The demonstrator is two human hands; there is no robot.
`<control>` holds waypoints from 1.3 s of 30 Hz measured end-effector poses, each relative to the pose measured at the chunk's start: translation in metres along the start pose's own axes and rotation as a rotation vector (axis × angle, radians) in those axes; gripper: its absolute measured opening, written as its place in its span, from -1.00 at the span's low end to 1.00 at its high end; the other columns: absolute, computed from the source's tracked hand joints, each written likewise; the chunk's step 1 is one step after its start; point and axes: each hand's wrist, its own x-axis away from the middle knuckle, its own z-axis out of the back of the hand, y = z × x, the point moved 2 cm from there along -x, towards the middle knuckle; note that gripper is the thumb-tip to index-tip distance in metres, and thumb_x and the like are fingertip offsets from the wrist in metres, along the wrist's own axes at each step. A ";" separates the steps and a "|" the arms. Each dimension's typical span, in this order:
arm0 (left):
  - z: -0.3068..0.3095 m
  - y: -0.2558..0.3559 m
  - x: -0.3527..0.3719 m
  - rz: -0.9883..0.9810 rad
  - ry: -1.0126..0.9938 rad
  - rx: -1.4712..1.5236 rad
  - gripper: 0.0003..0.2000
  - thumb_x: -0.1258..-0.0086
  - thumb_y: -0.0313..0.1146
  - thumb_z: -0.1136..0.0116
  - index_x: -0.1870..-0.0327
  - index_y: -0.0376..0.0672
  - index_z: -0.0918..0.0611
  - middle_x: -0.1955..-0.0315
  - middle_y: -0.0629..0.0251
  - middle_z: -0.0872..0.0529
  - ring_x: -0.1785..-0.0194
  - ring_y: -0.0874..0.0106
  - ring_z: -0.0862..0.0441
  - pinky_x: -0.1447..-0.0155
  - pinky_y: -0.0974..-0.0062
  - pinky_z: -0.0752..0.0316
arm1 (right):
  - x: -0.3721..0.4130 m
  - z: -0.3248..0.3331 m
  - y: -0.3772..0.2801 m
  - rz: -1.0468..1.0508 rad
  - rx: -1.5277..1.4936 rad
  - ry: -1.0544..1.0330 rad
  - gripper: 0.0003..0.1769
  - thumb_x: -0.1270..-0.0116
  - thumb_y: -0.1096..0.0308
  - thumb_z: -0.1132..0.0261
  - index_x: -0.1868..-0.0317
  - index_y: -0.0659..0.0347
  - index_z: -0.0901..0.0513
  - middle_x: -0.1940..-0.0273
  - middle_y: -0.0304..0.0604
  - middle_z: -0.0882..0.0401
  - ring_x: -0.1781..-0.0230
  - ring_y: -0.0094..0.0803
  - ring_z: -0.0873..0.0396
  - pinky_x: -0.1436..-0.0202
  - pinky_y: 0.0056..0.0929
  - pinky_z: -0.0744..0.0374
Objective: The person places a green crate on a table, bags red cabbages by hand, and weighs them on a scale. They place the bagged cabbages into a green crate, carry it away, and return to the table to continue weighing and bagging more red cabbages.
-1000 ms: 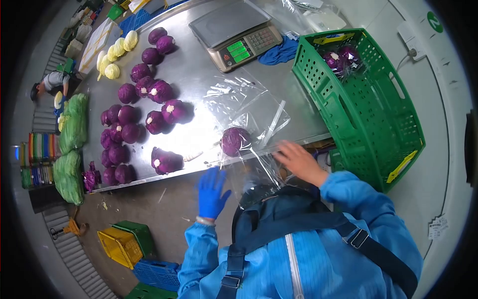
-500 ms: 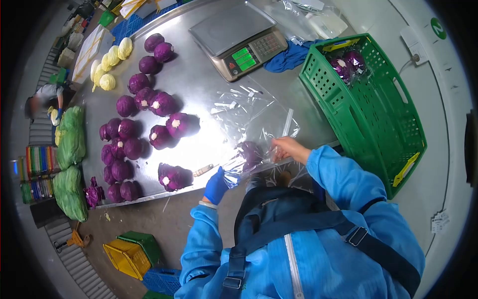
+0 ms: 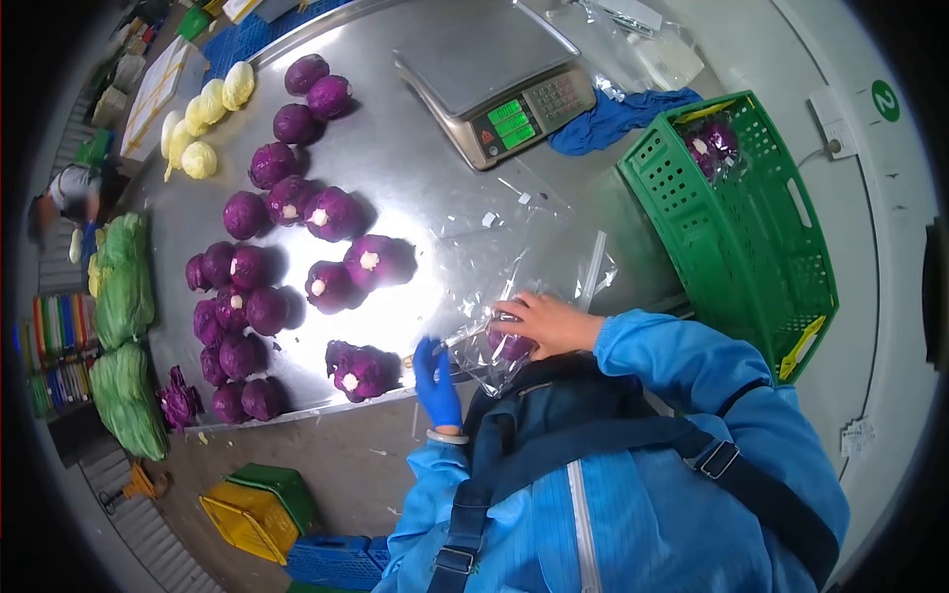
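My bare right hand is wrapped over a purple cabbage in a clear plastic bag, at the table's near edge. To its left, my left hand, in a blue glove, has its fingers stretched out beside the clear bag and appears to hold nothing. A trimmed purple cabbage with a loose outer leaf lies left of the glove. Clear plastic bags lie spread on the metal table beyond my hands. A small light-brown item by the glove is mostly hidden.
Several purple cabbages and pale cabbages stand on the metal table. At the back is a digital scale with a blue cloth beside it. A green crate with bagged cabbages stands right. Another person works far left.
My right hand has moved left from the bag's edge onto the bagged cabbage. My left hand has let go of the plastic, its fingers now pointing up. The view has shifted slightly.
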 end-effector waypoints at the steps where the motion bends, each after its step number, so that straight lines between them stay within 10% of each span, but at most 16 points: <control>1: -0.018 0.024 -0.008 -0.143 -0.177 -0.188 -0.51 -0.48 -0.33 -0.11 -0.38 -0.28 -0.36 -0.25 0.05 -0.50 -0.31 0.32 -0.47 -0.37 0.40 -0.34 | 0.000 0.003 0.000 0.006 -0.014 0.015 -0.08 0.09 0.13 -0.54 -0.36 -0.07 -0.39 -0.38 -0.12 -0.26 -0.24 -0.03 -0.35 -0.21 -0.09 -0.50; 2: -0.033 0.041 -0.015 -0.290 -0.352 -0.372 -0.46 -0.49 -0.31 -0.10 -0.42 -0.28 -0.30 -0.32 0.04 -0.44 -0.36 0.30 -0.42 -0.41 0.37 -0.28 | -0.001 0.004 0.000 0.004 -0.063 0.024 -0.08 0.09 0.14 -0.54 -0.36 -0.06 -0.38 -0.38 -0.11 -0.26 -0.24 -0.03 -0.35 -0.22 -0.09 -0.50; 7: -0.060 0.012 -0.066 0.368 -0.657 -0.126 -0.39 -0.50 0.06 -0.01 -0.38 -0.24 -0.40 -0.24 0.15 -0.54 -0.25 0.30 -0.50 -0.32 0.40 -0.37 | -0.008 0.005 0.033 -0.086 -0.370 0.093 -0.06 0.01 0.19 -0.53 -0.40 0.05 -0.29 -0.35 -0.11 -0.30 -0.30 -0.14 -0.34 -0.31 -0.17 -0.43; 10: -0.054 0.021 -0.112 0.778 -0.882 0.242 -0.32 -0.55 0.20 0.23 -0.24 -0.33 -0.52 -0.05 0.14 -0.66 -0.09 0.37 -0.59 -0.17 0.39 -0.47 | -0.010 -0.034 0.073 -0.303 -1.354 -0.042 -0.08 -0.13 0.22 -0.49 -0.44 0.12 -0.21 -0.34 -0.13 -0.32 -0.35 -0.27 -0.31 -0.37 -0.28 -0.37; 14: -0.049 0.068 -0.119 0.684 -0.949 -0.035 -0.41 -0.58 0.13 0.24 -0.20 -0.25 -0.55 -0.05 0.16 -0.67 -0.03 0.36 -0.61 -0.15 0.35 -0.48 | 0.026 -0.005 0.068 -0.455 -1.837 -0.040 -0.08 -0.18 0.15 -0.48 -0.45 0.17 -0.19 -0.34 -0.07 -0.34 -0.37 -0.31 -0.28 -0.41 -0.36 -0.29; 18: -0.066 0.109 -0.093 0.794 -0.715 -0.328 -0.40 -0.61 0.12 0.38 -0.16 -0.22 -0.56 0.02 0.29 -0.66 -0.05 0.43 -0.54 -0.19 0.33 -0.43 | 0.055 0.035 0.073 -0.463 -1.688 -0.138 -0.15 -0.27 0.18 -0.40 -0.47 0.17 -0.17 -0.44 0.00 -0.18 -0.49 -0.29 -0.10 -0.50 -0.33 -0.15; 21: -0.088 0.123 -0.063 0.870 -0.860 0.036 -0.26 -0.56 0.25 0.52 -0.20 -0.27 -0.53 -0.09 0.22 -0.61 -0.21 0.33 -0.49 -0.35 0.23 -0.32 | 0.078 0.027 0.090 -0.426 -1.700 -0.133 -0.13 -0.28 0.03 -0.37 -0.49 0.09 -0.17 -0.49 -0.03 -0.10 -0.55 -0.23 0.04 -0.53 -0.24 -0.03; 22: -0.088 0.118 -0.060 0.844 -0.859 0.181 -0.37 -0.60 0.11 0.33 -0.27 -0.33 -0.47 -0.14 0.15 -0.59 -0.26 0.30 -0.48 -0.37 0.23 -0.32 | 0.081 0.014 0.098 -0.418 -1.730 -0.113 -0.15 -0.29 -0.02 -0.35 -0.49 0.04 -0.18 -0.49 -0.07 -0.10 -0.56 -0.23 0.08 -0.52 -0.18 -0.04; 24: -0.110 0.144 -0.056 0.062 -1.134 -0.575 -0.49 -0.52 -0.13 -0.02 -0.32 -0.36 -0.42 -0.18 0.13 -0.57 -0.26 0.28 -0.50 -0.37 0.25 -0.33 | 0.100 0.038 0.105 -0.404 -1.845 -0.095 -0.11 -0.31 -0.10 -0.32 -0.52 0.02 -0.12 -0.54 -0.12 0.03 -0.59 -0.23 0.18 -0.55 -0.14 0.04; 26: -0.138 0.164 -0.053 0.561 -0.890 0.353 -0.49 -0.32 -0.44 -0.22 -0.29 -0.38 -0.44 -0.16 0.14 -0.58 -0.21 0.32 -0.53 -0.32 0.33 -0.40 | 0.119 0.060 0.115 -0.352 -1.923 0.005 -0.05 -0.31 -0.18 -0.29 -0.54 0.01 -0.06 -0.57 -0.15 0.10 -0.60 -0.24 0.23 -0.57 -0.12 0.08; 32: -0.288 0.265 -0.075 -0.107 -0.453 -0.252 -0.67 -0.09 -0.61 -0.41 0.06 -0.32 -0.70 0.17 0.27 -0.73 0.15 0.42 -0.64 -0.16 0.44 -0.47 | 0.193 0.159 0.153 0.035 -1.818 0.654 0.17 -0.09 -0.10 -0.50 -0.56 0.03 0.02 -0.49 -0.16 -0.06 -0.43 -0.33 -0.22 -0.31 -0.25 -0.48; 36: -0.385 0.318 -0.053 -1.038 -0.289 -0.510 -0.76 -0.19 -0.58 -0.35 0.10 -0.28 -0.70 0.13 0.30 -0.68 0.05 0.48 -0.58 -0.08 0.43 -0.46 | 0.242 0.178 0.204 -0.062 -1.921 0.988 -0.09 -0.18 0.05 -0.45 -0.46 0.08 -0.22 -0.35 -0.14 -0.37 -0.30 -0.24 -0.41 -0.21 -0.12 -0.57; 39: -0.385 0.310 -0.071 -0.820 -0.473 -0.178 -0.72 -0.35 -0.61 -0.19 -0.07 -0.28 -0.62 0.02 0.25 -0.67 0.00 0.48 -0.59 -0.10 0.51 -0.49 | 0.274 0.123 0.252 -0.055 -2.190 1.060 -0.28 -0.33 -0.09 -0.25 -0.38 0.12 -0.35 -0.25 -0.09 -0.50 -0.14 -0.15 -0.57 -0.18 -0.07 -0.58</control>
